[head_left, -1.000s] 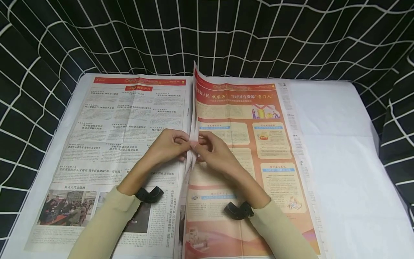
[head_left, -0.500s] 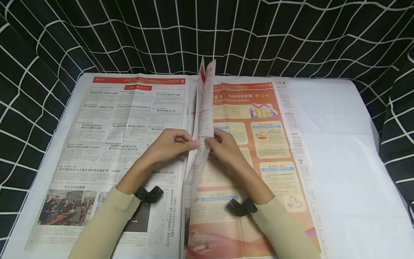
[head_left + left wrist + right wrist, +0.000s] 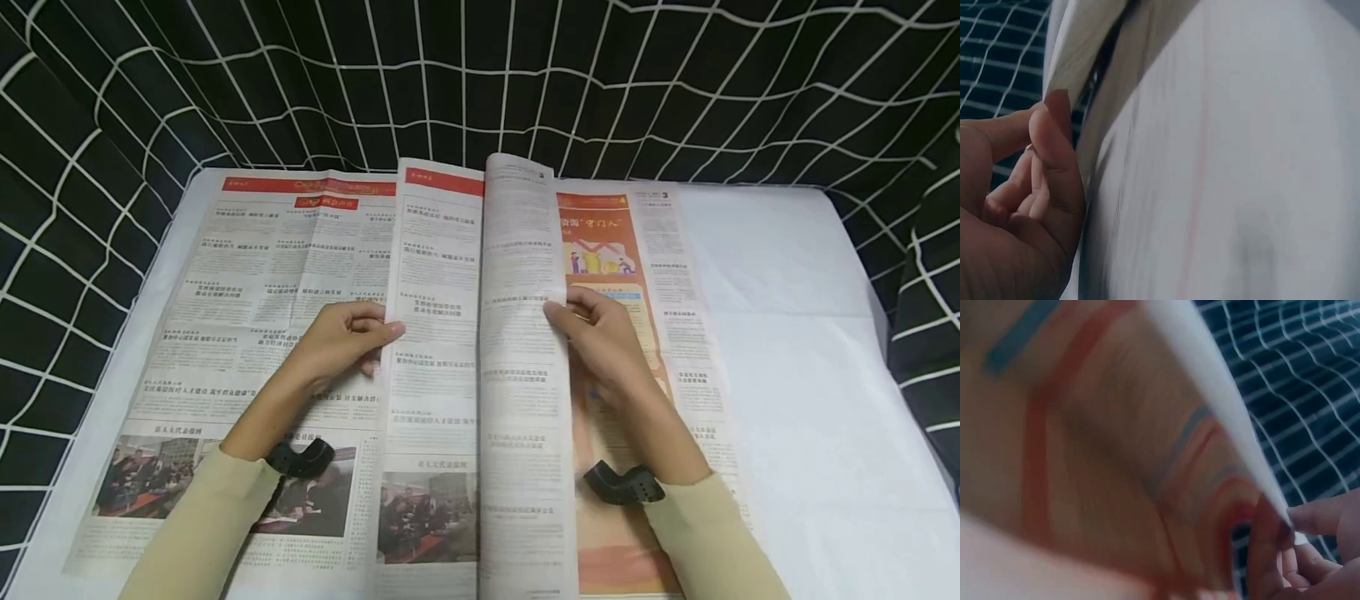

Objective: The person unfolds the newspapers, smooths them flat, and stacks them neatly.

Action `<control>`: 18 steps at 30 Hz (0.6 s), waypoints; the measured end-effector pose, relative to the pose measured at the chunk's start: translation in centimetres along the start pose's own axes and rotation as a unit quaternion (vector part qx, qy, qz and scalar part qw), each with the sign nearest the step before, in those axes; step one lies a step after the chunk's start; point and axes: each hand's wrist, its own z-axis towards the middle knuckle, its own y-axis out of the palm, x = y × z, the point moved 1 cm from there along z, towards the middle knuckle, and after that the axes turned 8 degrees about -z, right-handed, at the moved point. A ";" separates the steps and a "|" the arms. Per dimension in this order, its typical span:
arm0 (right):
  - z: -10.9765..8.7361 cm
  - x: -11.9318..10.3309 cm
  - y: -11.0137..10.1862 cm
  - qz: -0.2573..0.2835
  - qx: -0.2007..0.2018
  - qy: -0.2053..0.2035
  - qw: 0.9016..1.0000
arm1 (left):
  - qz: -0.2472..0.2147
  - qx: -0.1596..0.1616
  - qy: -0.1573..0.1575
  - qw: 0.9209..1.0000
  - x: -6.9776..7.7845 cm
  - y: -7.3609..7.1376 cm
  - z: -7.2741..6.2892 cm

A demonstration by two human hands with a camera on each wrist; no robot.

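Note:
A raised newspaper sheet is spread between both hands, its printed left page [image 3: 437, 367] and curved right page [image 3: 522, 400] meeting at a middle fold. My left hand [image 3: 341, 340] pinches the left page's outer edge between thumb and fingers. At the opposite outer edge, my right hand [image 3: 603, 337] pinches the right page. In the left wrist view the thumb and fingers of the left hand [image 3: 1029, 181] meet at the paper's edge. The right wrist view shows the right hand [image 3: 1310, 556] at the edge of a page with orange print [image 3: 1104, 456], which is blurred.
Flat newspaper pages lie beneath: a page with photos [image 3: 247, 333] at left, an orange page [image 3: 622, 533] and another printed margin [image 3: 693, 367] at right. White table covering [image 3: 810, 375] extends right. A black curtain with white grid lines [image 3: 480, 83] surrounds the table.
My hands have moved apart, left hand leftward and right hand rightward. The sheet edges held together a second ago have opened out into two facing pages.

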 end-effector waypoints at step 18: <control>-2.6 1.4 -14.5 0.073 0.069 -0.063 0.993 | 0.156 0.125 -0.021 0.980 -0.7 -11.4 -5.8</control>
